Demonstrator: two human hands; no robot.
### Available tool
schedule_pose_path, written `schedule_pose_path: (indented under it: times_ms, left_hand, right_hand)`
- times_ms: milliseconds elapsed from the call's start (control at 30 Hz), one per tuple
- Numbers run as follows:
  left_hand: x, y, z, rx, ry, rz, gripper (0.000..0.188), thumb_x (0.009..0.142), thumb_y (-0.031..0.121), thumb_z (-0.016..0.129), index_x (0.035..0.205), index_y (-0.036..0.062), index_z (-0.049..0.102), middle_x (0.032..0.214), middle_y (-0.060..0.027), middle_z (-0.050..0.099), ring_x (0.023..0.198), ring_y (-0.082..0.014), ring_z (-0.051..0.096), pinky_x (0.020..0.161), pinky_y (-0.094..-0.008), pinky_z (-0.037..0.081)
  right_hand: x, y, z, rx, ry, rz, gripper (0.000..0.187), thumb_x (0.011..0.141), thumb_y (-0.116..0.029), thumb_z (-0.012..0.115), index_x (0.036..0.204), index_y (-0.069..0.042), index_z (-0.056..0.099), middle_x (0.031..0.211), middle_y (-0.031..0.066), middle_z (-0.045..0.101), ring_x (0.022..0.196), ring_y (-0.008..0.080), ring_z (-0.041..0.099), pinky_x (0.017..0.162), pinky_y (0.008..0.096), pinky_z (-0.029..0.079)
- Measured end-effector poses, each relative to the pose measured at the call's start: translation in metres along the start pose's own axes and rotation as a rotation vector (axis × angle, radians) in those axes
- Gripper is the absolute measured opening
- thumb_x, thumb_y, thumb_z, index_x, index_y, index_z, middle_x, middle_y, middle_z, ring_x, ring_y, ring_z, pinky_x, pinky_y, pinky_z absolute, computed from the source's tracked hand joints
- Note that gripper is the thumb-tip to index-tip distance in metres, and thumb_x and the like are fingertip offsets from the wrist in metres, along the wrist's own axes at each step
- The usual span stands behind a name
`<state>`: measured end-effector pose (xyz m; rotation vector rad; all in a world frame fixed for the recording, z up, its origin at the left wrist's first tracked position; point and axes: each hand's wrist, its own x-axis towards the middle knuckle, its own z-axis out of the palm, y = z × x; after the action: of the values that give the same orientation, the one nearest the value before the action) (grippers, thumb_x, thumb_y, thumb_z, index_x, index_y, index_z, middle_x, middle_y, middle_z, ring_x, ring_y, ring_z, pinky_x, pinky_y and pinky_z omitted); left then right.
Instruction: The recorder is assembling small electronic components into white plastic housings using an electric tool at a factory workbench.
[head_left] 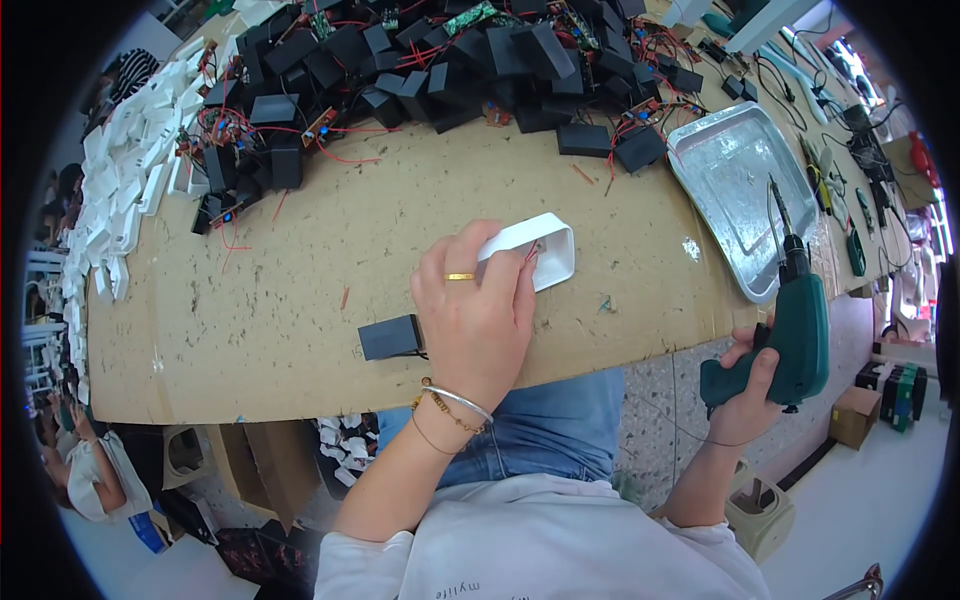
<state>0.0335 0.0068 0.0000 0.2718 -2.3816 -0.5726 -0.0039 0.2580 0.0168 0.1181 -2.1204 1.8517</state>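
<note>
My left hand (472,305) is closed on a white plastic housing (558,262), tilted open side toward me above the cardboard-covered table. Fingertips reach into its opening, where a bit of red wire shows; the rest of the inside is hidden. Close to my left wrist lies a small black box (388,338) with a short dark lead running under the hand. At the table's right edge my right hand (748,405) grips a green soldering gun (803,335) by its handle. Its thin metal tip and wire guide point up over a shallow metal tray (735,165).
A large heap of black boxes (430,80) with red wires and small circuit boards fills the far side. White housings (120,190) are piled along the left edge. Pliers (822,180) and other hand tools lie right of the tray. Another person (105,470) is at lower left.
</note>
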Motion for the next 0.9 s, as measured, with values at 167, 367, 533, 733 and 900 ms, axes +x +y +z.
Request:
schedule_pose_path:
  times_ms: [167, 367, 533, 733, 900]
  left_hand:
    - [0.000, 0.001, -0.007, -0.010, -0.031, 0.021, 0.019, 0.076, 0.016, 0.074, 0.091, 0.0087, 0.066, 0.120, -0.0102, 0.055, 0.106, -0.0331, 0.050, 0.087, -0.0437, 0.040]
    - [-0.002, 0.000, -0.027, -0.034, -0.035, 0.042, 0.051, 0.068, 0.018, 0.081, 0.113, 0.0110, 0.060, 0.136, -0.0138, 0.042, 0.119, -0.0362, 0.043, 0.096, -0.0462, 0.038]
    - [0.004, -0.008, -0.036, -0.012, -0.267, 0.025, 0.079, 0.065, 0.018, 0.085, 0.132, 0.0084, 0.046, 0.137, -0.0145, 0.044, 0.121, -0.0340, 0.044, 0.100, -0.0428, 0.040]
    - [0.006, -0.012, -0.035, -0.120, -0.292, 0.000, 0.078, 0.066, 0.017, 0.083, 0.133, 0.0045, 0.046, 0.129, -0.0176, 0.051, 0.111, -0.0339, 0.053, 0.093, -0.0398, 0.047]
    - [0.008, -0.022, -0.045, -0.247, -0.202, -0.093, 0.069, 0.070, 0.014, 0.079, 0.130, 0.0015, 0.046, 0.119, -0.0191, 0.056, 0.101, -0.0330, 0.060, 0.083, -0.0373, 0.051]
  right_hand:
    - [0.001, -0.001, -0.001, 0.018, 0.010, 0.006, 0.044, 0.097, -0.030, 0.054, 0.127, 0.002, 0.050, 0.093, 0.0113, 0.061, 0.067, 0.0098, 0.052, 0.062, 0.0233, 0.043]
    - [-0.001, 0.003, -0.006, -0.006, 0.009, 0.028, 0.045, 0.096, -0.032, 0.055, 0.127, 0.001, 0.050, 0.092, 0.0104, 0.061, 0.068, 0.0098, 0.053, 0.062, 0.0234, 0.043]
    - [-0.005, 0.002, -0.004, -0.012, 0.020, 0.071, 0.046, 0.096, -0.033, 0.054, 0.126, 0.001, 0.051, 0.092, 0.0097, 0.061, 0.068, 0.0096, 0.052, 0.062, 0.0234, 0.043]
    - [-0.007, -0.003, -0.005, -0.012, 0.013, 0.079, 0.047, 0.096, -0.035, 0.054, 0.126, 0.001, 0.051, 0.093, 0.0096, 0.061, 0.067, 0.0094, 0.051, 0.061, 0.0235, 0.043]
    - [-0.006, -0.008, -0.006, 0.007, -0.002, 0.100, 0.046, 0.096, -0.034, 0.054, 0.126, 0.000, 0.051, 0.092, 0.0093, 0.061, 0.067, 0.0093, 0.051, 0.061, 0.0229, 0.043]
